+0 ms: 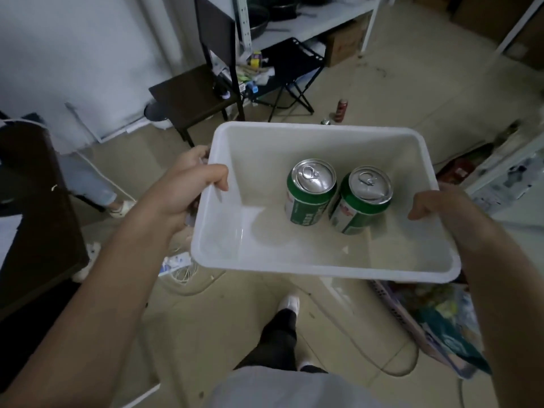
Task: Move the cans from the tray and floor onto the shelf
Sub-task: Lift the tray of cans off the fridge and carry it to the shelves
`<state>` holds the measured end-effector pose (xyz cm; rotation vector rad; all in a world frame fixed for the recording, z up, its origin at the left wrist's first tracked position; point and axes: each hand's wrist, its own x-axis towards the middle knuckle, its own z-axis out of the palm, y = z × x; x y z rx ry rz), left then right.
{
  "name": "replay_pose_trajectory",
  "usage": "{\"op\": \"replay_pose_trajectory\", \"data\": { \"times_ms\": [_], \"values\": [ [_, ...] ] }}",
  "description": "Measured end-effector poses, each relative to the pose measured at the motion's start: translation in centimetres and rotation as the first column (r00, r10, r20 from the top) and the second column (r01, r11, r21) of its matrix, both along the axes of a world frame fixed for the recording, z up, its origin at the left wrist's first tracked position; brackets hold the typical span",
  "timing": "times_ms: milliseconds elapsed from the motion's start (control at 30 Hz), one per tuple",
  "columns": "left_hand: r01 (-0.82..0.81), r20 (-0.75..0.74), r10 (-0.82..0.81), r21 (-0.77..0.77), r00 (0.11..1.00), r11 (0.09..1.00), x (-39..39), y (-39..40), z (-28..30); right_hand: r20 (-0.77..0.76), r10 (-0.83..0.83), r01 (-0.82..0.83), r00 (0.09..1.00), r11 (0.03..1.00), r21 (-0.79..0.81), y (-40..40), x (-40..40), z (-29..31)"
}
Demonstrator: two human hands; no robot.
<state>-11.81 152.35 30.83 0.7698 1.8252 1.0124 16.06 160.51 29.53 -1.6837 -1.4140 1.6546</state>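
Note:
I hold a white plastic tray (294,262) in the air above the floor. My left hand (188,187) grips its left rim and my right hand (438,207) grips its right rim. Two green cans stand upright side by side inside the tray: one (309,192) toward the middle and another (362,200) to its right. On the floor beyond the tray stands a red can (342,109), with the silver top of another can (325,122) just showing above the tray's far rim. A white metal shelf (323,19) stands at the back.
A dark chair (203,92) and a black folding stool (291,69) with clutter stand ahead. A cardboard box (344,45) sits under the shelf. Another person's leg (88,184) is at the left beside a dark table (32,207). Bags (441,319) and cables lie on the floor.

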Motion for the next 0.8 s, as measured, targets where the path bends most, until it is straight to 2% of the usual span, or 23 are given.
{"op": "replay_pose_trajectory", "data": {
  "times_ms": [300, 500, 600, 800],
  "values": [
    [0.087, -0.019, -0.088, -0.006, 0.996, 0.996, -2.5, 18.1, 1.1, -0.03, -0.122, 0.12, 0.992, 0.991, -0.05, 16.1, -1.9, 0.0],
    [0.141, -0.022, -0.142, -0.045, 0.99, 0.989, -2.6, 31.2, 1.2, -0.053, -0.126, 0.124, 0.991, 0.992, -0.039, 28.2, -1.8, 0.0],
    [0.173, -0.093, -0.177, -0.05, 0.98, 0.984, -2.1, 38.3, 1.1, -0.074, -0.133, 0.13, 0.988, 0.991, -0.035, 35.1, -1.4, 0.6],
    [0.219, -0.113, -0.218, -0.001, 0.969, 0.976, -1.1, 51.7, 2.8, -0.113, -0.138, 0.135, 0.984, 0.99, -0.037, 47.0, -0.2, 2.0]
  ]
}}
